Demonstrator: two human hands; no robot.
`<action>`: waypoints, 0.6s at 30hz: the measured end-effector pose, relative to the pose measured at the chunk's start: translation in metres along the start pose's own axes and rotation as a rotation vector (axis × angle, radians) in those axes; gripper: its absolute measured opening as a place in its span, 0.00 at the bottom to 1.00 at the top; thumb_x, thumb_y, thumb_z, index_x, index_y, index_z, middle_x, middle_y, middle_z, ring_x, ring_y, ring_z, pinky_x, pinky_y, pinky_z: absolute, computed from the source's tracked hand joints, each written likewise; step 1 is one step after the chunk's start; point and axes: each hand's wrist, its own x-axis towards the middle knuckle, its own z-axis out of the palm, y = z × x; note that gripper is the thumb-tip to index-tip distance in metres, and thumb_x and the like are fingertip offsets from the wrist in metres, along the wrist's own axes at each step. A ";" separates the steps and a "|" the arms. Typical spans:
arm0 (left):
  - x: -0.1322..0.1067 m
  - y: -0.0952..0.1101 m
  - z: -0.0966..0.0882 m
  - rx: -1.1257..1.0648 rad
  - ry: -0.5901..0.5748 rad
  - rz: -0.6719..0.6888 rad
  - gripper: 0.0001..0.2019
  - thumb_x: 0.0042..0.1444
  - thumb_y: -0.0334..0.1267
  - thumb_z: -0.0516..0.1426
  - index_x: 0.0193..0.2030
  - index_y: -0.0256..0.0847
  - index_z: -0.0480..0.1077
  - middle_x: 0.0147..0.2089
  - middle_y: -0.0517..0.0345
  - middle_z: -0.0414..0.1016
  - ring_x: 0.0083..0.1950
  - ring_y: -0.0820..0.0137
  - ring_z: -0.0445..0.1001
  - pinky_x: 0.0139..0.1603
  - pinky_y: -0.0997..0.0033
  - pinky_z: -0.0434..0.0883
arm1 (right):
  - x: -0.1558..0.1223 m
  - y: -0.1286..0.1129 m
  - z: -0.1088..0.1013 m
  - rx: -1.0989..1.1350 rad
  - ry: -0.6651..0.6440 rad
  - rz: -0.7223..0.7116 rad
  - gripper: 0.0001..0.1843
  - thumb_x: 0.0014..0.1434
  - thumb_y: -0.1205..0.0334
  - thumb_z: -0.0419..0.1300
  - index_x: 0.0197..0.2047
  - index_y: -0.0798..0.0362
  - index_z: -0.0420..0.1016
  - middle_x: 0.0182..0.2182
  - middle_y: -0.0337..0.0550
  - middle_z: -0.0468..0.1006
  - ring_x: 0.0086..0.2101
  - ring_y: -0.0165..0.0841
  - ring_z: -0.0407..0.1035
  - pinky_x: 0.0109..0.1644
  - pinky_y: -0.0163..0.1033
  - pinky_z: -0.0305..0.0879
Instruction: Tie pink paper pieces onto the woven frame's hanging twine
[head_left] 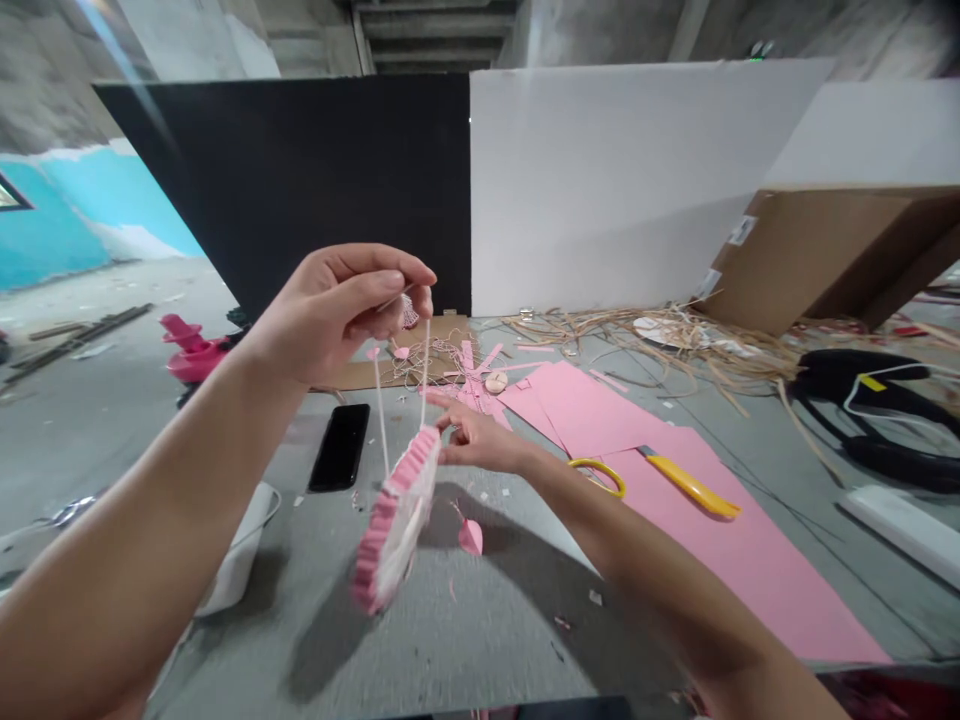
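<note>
My left hand [341, 310] is raised above the table, fingers pinched shut on the top of thin white strings [424, 370]. From the strings hangs a round craft piece with a pink ruffled rim [397, 520], tilted on edge. A small pink heart [373, 353] is fixed to one string. My right hand [476, 435] is lower, fingers touching the upper right edge of the ruffled piece, partly spread. A second pink heart [470, 537] dangles or lies just below the piece.
A black phone [340, 446] lies left of the piece. Pink paper sheets [675, 500], yellow scissors [600, 475] and a yellow utility knife [686, 483] lie to the right. Straw-like raffia [675, 335], pink scraps [472, 380], a cardboard box [825, 250] and a black glue gun [870, 400] sit further back.
</note>
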 end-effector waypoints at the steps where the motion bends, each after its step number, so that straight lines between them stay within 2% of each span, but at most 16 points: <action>1: 0.000 0.002 -0.001 -0.019 0.016 0.005 0.05 0.56 0.30 0.62 0.37 0.35 0.80 0.30 0.55 0.79 0.17 0.86 0.57 0.22 0.77 0.57 | 0.002 0.000 0.003 0.028 -0.071 -0.013 0.44 0.54 0.60 0.68 0.71 0.46 0.56 0.47 0.43 0.74 0.25 0.22 0.61 0.30 0.30 0.63; 3: -0.001 0.005 -0.002 -0.039 0.073 0.009 0.05 0.57 0.29 0.60 0.36 0.35 0.78 0.30 0.57 0.79 0.16 0.87 0.56 0.22 0.77 0.56 | 0.006 -0.002 0.012 0.102 -0.224 -0.017 0.38 0.51 0.63 0.70 0.64 0.49 0.65 0.35 0.35 0.74 0.26 0.24 0.63 0.29 0.30 0.61; 5: -0.003 0.007 -0.004 -0.047 0.150 0.014 0.09 0.58 0.26 0.55 0.35 0.36 0.76 0.31 0.59 0.78 0.15 0.87 0.55 0.21 0.78 0.55 | 0.011 -0.007 0.022 0.187 -0.301 0.000 0.30 0.51 0.63 0.69 0.58 0.48 0.69 0.28 0.30 0.70 0.25 0.25 0.63 0.27 0.29 0.59; 8: -0.005 0.008 -0.006 -0.073 0.268 0.036 0.16 0.59 0.21 0.46 0.34 0.36 0.74 0.32 0.63 0.76 0.15 0.86 0.55 0.23 0.78 0.57 | 0.022 -0.014 0.036 0.341 -0.347 -0.009 0.26 0.49 0.62 0.69 0.51 0.46 0.68 0.29 0.29 0.70 0.23 0.23 0.63 0.26 0.29 0.62; 11: -0.005 0.003 -0.013 -0.091 0.364 0.031 0.22 0.60 0.18 0.40 0.36 0.35 0.73 0.33 0.64 0.75 0.17 0.85 0.61 0.27 0.77 0.60 | 0.034 -0.019 0.041 0.431 -0.432 -0.031 0.19 0.47 0.59 0.71 0.40 0.51 0.70 0.26 0.30 0.71 0.22 0.24 0.63 0.24 0.30 0.64; 13: -0.001 -0.009 -0.026 -0.108 0.405 0.038 0.22 0.62 0.19 0.39 0.40 0.34 0.73 0.33 0.62 0.76 0.20 0.82 0.67 0.29 0.77 0.63 | 0.035 -0.022 0.034 0.423 -0.384 -0.041 0.16 0.50 0.56 0.71 0.35 0.53 0.70 0.23 0.31 0.70 0.20 0.23 0.62 0.22 0.29 0.62; 15: 0.006 -0.033 -0.044 -0.109 0.465 0.077 0.20 0.64 0.21 0.40 0.43 0.32 0.72 0.30 0.60 0.75 0.24 0.78 0.71 0.29 0.77 0.64 | 0.030 -0.029 0.016 0.414 -0.257 -0.060 0.15 0.53 0.54 0.70 0.35 0.53 0.71 0.22 0.30 0.69 0.19 0.21 0.61 0.21 0.27 0.60; 17: 0.013 -0.070 -0.062 -0.037 0.547 0.080 0.16 0.65 0.23 0.43 0.46 0.32 0.71 0.27 0.60 0.73 0.25 0.77 0.71 0.29 0.76 0.66 | 0.021 -0.040 -0.014 0.377 -0.050 -0.110 0.14 0.57 0.53 0.69 0.35 0.53 0.71 0.22 0.30 0.69 0.19 0.19 0.61 0.21 0.26 0.58; 18: 0.017 -0.092 -0.069 0.041 0.586 0.040 0.13 0.66 0.25 0.46 0.46 0.33 0.71 0.28 0.61 0.74 0.24 0.78 0.69 0.28 0.76 0.66 | 0.018 -0.048 -0.033 0.300 0.107 -0.153 0.15 0.58 0.52 0.68 0.33 0.53 0.72 0.21 0.30 0.70 0.18 0.19 0.62 0.20 0.26 0.57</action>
